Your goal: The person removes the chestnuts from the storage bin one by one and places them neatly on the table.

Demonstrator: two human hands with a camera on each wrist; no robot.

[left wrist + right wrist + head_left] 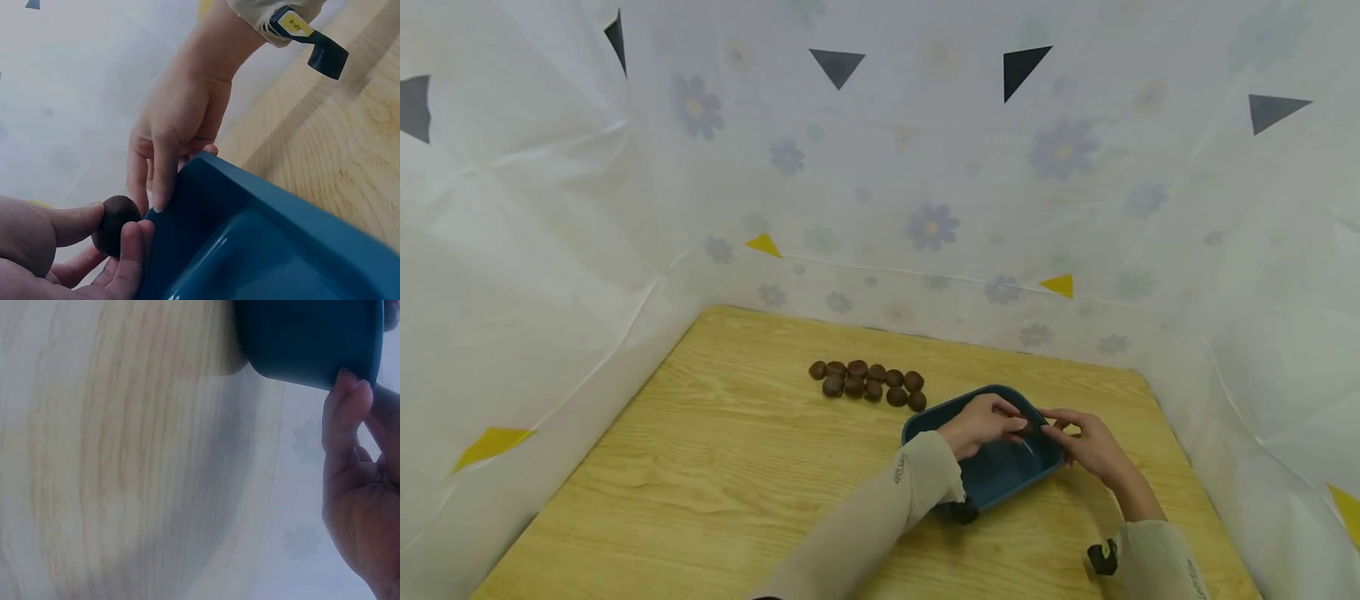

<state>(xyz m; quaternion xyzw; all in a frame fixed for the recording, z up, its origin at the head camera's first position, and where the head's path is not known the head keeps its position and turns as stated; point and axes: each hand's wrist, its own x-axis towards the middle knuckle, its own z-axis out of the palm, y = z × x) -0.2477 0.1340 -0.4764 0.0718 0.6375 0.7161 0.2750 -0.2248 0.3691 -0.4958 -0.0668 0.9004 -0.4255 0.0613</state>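
Note:
A dark blue rectangular tub [1011, 479] with rounded corners sits at the right of the table, its floor showing between the hands. My left hand [981, 427] reaches over the tub. Between its thumb and fingers it pinches a dark brown chestnut [117, 226], close to the rim in the left wrist view. My right hand [1092, 446] grips the tub's right corner, thumb and fingers on either side of the rim, seen also in the right wrist view. Farther left, several more brown chestnuts [854, 386] lie in two rows.
The wooden table [715, 467] is enclosed by white sheeting [865, 200] at the back and both sides, printed with flowers at the back. A dark wrist device [1102, 557] is strapped at the right sleeve.

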